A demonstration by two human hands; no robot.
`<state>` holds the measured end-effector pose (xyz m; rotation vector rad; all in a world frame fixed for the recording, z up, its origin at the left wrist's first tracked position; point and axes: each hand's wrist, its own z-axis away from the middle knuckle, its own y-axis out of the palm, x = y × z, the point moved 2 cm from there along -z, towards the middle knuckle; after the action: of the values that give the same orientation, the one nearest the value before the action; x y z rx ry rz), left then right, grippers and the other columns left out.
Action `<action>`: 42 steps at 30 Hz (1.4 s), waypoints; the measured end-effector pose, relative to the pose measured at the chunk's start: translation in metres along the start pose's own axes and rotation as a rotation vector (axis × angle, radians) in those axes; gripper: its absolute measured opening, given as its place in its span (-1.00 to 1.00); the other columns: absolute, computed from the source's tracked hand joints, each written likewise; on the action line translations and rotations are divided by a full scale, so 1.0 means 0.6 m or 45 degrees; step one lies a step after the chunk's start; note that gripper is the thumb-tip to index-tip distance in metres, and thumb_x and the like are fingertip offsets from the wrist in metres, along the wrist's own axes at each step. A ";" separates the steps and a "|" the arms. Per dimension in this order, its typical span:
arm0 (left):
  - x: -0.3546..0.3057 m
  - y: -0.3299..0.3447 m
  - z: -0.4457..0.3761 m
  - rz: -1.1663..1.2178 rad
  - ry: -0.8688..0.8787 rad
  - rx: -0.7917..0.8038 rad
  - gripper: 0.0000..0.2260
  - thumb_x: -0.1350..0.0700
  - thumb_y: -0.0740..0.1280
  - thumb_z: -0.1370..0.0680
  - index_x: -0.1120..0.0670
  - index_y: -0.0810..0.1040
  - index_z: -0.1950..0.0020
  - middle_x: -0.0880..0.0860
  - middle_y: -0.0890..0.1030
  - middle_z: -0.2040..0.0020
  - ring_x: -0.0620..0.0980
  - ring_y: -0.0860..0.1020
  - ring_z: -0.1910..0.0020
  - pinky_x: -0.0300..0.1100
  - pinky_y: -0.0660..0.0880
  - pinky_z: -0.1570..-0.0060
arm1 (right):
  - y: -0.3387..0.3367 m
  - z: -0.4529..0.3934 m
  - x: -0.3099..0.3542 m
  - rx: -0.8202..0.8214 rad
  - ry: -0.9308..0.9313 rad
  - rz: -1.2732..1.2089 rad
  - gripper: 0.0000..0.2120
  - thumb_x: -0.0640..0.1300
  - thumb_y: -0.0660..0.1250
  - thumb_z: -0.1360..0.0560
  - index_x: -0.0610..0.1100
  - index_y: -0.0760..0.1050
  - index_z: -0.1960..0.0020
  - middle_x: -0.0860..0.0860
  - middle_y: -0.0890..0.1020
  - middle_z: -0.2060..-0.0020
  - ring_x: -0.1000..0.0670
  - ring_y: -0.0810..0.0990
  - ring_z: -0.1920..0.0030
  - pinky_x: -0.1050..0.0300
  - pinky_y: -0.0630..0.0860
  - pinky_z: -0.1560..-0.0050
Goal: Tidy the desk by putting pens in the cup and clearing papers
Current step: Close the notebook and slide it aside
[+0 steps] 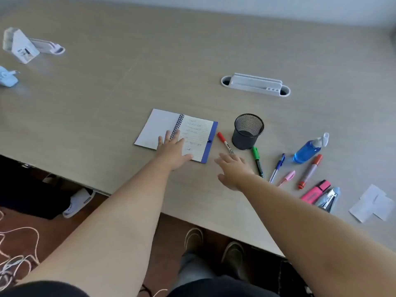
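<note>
An open spiral notebook (194,129) with a blue cover lies mid-desk. My left hand (172,152) rests flat on its lower pages, fingers spread. A black mesh cup (248,131) stands empty to the right. Between them lies a red marker (224,141); my right hand (232,171) hovers open over its near end. A green marker (257,160), blue pen (277,167), pink pen (287,177), orange marker (309,171) and pink highlighter (316,191) lie right of the cup. White paper slips (372,203) sit at far right.
A blue spray bottle (308,148) lies beside the pens, a stapler (329,199) by the highlighter. A white desk organiser tray (255,84) sits behind the cup. White items (21,47) stand at far left. The desk edge (137,203) runs diagonally; shoes and cables are below.
</note>
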<state>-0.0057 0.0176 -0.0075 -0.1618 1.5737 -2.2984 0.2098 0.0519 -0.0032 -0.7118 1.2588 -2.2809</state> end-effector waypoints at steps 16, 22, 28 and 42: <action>0.013 0.065 -0.047 0.214 -0.045 -0.062 -0.26 -0.29 0.08 -0.59 0.03 -0.14 -0.61 -0.02 -0.21 -0.62 0.06 -0.25 -0.59 0.15 -0.22 -0.50 | 0.051 -0.034 0.044 -0.065 0.079 0.155 -0.43 0.05 0.00 -0.60 0.04 -0.10 -0.56 0.16 -0.09 -0.56 -0.02 -0.22 -0.55 -0.16 -0.32 -0.47; 0.037 0.042 -0.042 0.567 -0.007 -0.445 -0.53 0.09 0.25 -0.61 -0.02 0.26 -0.52 -0.01 0.42 -0.45 0.09 0.35 -0.44 0.01 0.41 -0.28 | 0.049 -0.037 0.045 -0.050 0.090 0.175 -0.43 0.04 -0.02 -0.61 0.04 -0.12 -0.56 0.16 -0.10 -0.56 -0.01 -0.23 -0.55 -0.17 -0.31 -0.48; 0.105 0.015 -0.022 0.967 -0.228 -0.635 -0.36 0.27 0.27 -0.56 -0.09 0.09 -0.54 0.00 0.53 -0.26 0.02 0.54 -0.17 -0.17 0.43 0.03 | 0.045 -0.035 0.048 -0.042 0.097 0.226 -0.44 0.03 -0.03 -0.62 0.03 -0.13 -0.56 0.15 -0.11 -0.57 -0.02 -0.23 -0.55 -0.17 -0.31 -0.46; 0.128 0.028 -0.018 0.215 0.051 -0.440 -0.48 0.00 0.18 -0.63 0.00 0.14 -0.58 -0.07 0.07 -0.62 0.08 0.06 -0.59 0.12 -0.03 -0.50 | 0.037 -0.037 0.058 -0.054 0.086 0.268 -0.46 -0.03 -0.02 -0.61 -0.01 -0.06 -0.57 0.12 -0.07 -0.57 -0.05 -0.20 -0.56 -0.16 -0.30 -0.47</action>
<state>-0.0769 -0.0051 -0.0348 -0.0641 1.9162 -1.9016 0.1718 0.0344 -0.0247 -0.4947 1.3485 -2.1285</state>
